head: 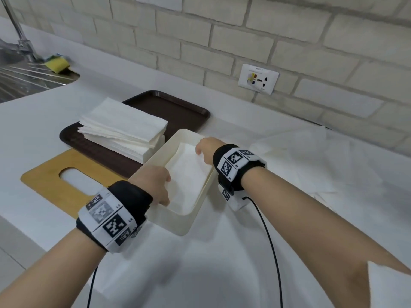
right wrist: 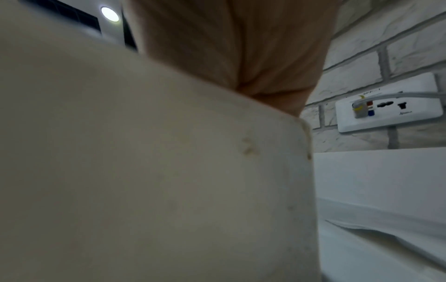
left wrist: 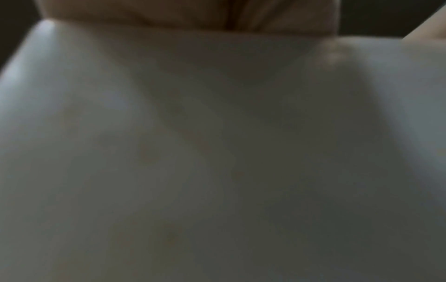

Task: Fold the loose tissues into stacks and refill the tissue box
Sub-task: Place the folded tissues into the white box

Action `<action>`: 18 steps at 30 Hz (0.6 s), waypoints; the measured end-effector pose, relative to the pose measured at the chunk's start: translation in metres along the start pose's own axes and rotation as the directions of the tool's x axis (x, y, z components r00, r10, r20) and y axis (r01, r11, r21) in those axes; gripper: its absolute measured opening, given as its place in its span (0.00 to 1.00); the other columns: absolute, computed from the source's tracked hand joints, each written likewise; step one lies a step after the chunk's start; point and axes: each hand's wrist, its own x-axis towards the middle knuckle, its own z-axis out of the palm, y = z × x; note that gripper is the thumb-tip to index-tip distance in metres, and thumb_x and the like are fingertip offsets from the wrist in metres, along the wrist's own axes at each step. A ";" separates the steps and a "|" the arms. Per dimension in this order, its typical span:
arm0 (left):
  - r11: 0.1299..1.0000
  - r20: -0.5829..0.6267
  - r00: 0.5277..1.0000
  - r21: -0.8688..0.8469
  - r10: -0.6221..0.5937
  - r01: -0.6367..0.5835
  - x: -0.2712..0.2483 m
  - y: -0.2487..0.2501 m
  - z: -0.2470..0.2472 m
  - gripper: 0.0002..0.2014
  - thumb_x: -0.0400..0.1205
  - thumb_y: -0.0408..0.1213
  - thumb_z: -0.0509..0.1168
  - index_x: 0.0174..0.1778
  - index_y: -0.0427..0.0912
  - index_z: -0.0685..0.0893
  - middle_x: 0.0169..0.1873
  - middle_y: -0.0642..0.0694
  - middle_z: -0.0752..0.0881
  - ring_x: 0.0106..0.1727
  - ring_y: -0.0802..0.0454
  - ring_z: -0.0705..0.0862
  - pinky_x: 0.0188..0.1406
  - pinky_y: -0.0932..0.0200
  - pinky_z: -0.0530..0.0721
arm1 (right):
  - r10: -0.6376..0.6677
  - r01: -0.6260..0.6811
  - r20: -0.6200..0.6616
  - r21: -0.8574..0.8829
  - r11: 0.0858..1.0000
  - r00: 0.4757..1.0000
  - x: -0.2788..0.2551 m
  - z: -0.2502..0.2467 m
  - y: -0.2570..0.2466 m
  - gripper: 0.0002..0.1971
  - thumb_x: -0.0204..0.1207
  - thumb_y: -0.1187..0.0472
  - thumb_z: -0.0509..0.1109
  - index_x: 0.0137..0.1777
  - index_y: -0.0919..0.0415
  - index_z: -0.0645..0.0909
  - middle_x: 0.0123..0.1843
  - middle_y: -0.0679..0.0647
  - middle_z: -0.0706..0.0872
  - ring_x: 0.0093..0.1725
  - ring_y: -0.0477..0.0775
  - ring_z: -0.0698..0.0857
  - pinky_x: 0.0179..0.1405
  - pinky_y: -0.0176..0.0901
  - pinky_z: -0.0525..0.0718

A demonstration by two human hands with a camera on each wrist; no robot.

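An open cream tissue box [head: 189, 221] stands mid-counter with a folded white tissue [head: 189, 174] lying flat inside. My left hand [head: 155, 185] reaches over the box's near-left end, fingers and thumb resting flat on the tissue. My right hand [head: 205, 150] comes over the far-right rim with its fingers bent down onto the tissue's corner; its fingertips are hidden. The wrist views are filled by the box wall [left wrist: 217, 133] [right wrist: 144, 171], with a palm above it [left wrist: 193, 15] [right wrist: 241, 47]. A tall stack of folded tissues [head: 124, 127] sits on a brown tray [head: 178, 107].
The wooden lid [head: 51, 185] with an oval slot lies flat left of the box. Loose tissues [head: 322, 156] [right wrist: 386, 219] are spread over the counter to the right. A sink [head: 26, 76] with a sponge [head: 56, 63] is far left. A wall socket [head: 258, 78] is behind.
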 end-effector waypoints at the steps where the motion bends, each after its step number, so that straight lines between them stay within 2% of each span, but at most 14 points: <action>1: 1.000 0.012 1.000 0.005 -0.011 0.011 0.000 0.000 0.000 0.31 0.72 0.36 0.74 0.71 0.46 0.72 0.65 0.47 0.73 0.65 0.48 0.74 0.53 0.61 0.74 | 0.009 -0.008 0.021 -0.013 1.000 1.000 0.001 0.001 -0.001 0.19 0.81 0.69 0.58 0.72 0.66 0.73 0.73 0.61 0.74 0.71 0.61 0.75 0.69 0.46 0.74; 3: 0.999 0.018 1.000 0.028 -0.019 0.019 -0.002 0.001 -0.001 0.30 0.72 0.36 0.75 0.70 0.45 0.73 0.64 0.46 0.74 0.64 0.47 0.75 0.52 0.60 0.75 | 0.013 -0.012 0.049 -0.031 0.999 0.999 0.004 0.002 -0.003 0.19 0.81 0.68 0.59 0.72 0.66 0.73 0.72 0.61 0.75 0.70 0.60 0.76 0.66 0.45 0.74; 7: 0.986 0.014 1.000 0.164 0.009 -0.011 -0.004 0.005 -0.003 0.29 0.71 0.40 0.75 0.68 0.42 0.76 0.63 0.44 0.77 0.64 0.46 0.77 0.56 0.59 0.77 | 0.021 -0.009 0.133 -0.090 0.996 0.991 0.003 0.005 -0.006 0.18 0.82 0.66 0.57 0.71 0.66 0.73 0.72 0.60 0.74 0.70 0.60 0.76 0.64 0.46 0.74; 9: 0.966 -0.002 0.999 0.255 0.041 -0.039 -0.005 0.008 -0.003 0.28 0.72 0.42 0.75 0.67 0.41 0.77 0.63 0.44 0.76 0.64 0.47 0.76 0.60 0.59 0.78 | -0.002 0.007 0.053 -0.099 0.995 0.999 0.002 0.010 -0.008 0.16 0.79 0.66 0.57 0.65 0.67 0.76 0.70 0.59 0.73 0.67 0.61 0.76 0.59 0.47 0.75; 11: 0.932 -0.045 0.995 0.355 0.093 -0.071 -0.008 0.011 -0.003 0.26 0.73 0.44 0.73 0.66 0.43 0.78 0.63 0.46 0.72 0.66 0.49 0.71 0.59 0.59 0.75 | -0.028 0.023 -0.058 -0.087 0.996 0.998 0.001 0.014 -0.009 0.15 0.76 0.66 0.59 0.62 0.65 0.76 0.69 0.57 0.71 0.66 0.60 0.72 0.62 0.48 0.74; 13: 0.886 -0.096 0.979 0.448 0.181 -0.120 -0.011 0.014 -0.004 0.23 0.74 0.46 0.71 0.65 0.48 0.79 0.63 0.49 0.71 0.67 0.49 0.66 0.59 0.59 0.72 | -0.046 0.037 -0.080 -0.110 0.993 0.996 -0.001 0.014 -0.010 0.16 0.75 0.64 0.59 0.62 0.62 0.76 0.68 0.56 0.72 0.65 0.59 0.72 0.62 0.49 0.74; 14: 0.869 -0.088 0.970 0.469 0.225 -0.159 -0.011 0.014 -0.004 0.21 0.74 0.45 0.70 0.64 0.51 0.80 0.63 0.51 0.72 0.67 0.50 0.66 0.57 0.61 0.71 | -0.060 0.054 -0.042 -0.137 0.989 0.997 -0.003 0.012 -0.011 0.17 0.77 0.64 0.58 0.64 0.61 0.76 0.68 0.55 0.73 0.65 0.59 0.73 0.59 0.48 0.74; 16: 0.893 -0.017 0.971 0.399 0.237 -0.211 -0.010 0.014 -0.005 0.17 0.75 0.42 0.70 0.61 0.54 0.82 0.61 0.54 0.76 0.65 0.52 0.71 0.51 0.64 0.71 | -0.093 0.102 0.066 -0.152 0.983 0.993 -0.006 0.009 -0.011 0.20 0.80 0.65 0.56 0.72 0.58 0.72 0.69 0.56 0.75 0.66 0.59 0.76 0.52 0.46 0.74; 18: 0.948 0.049 0.986 0.272 0.157 -0.165 -0.010 0.014 -0.005 0.14 0.76 0.41 0.67 0.58 0.52 0.84 0.58 0.54 0.82 0.60 0.54 0.78 0.53 0.63 0.77 | -0.120 0.144 0.147 -0.166 0.976 0.982 -0.008 0.008 -0.012 0.23 0.81 0.66 0.55 0.77 0.56 0.66 0.71 0.57 0.74 0.68 0.59 0.75 0.52 0.45 0.73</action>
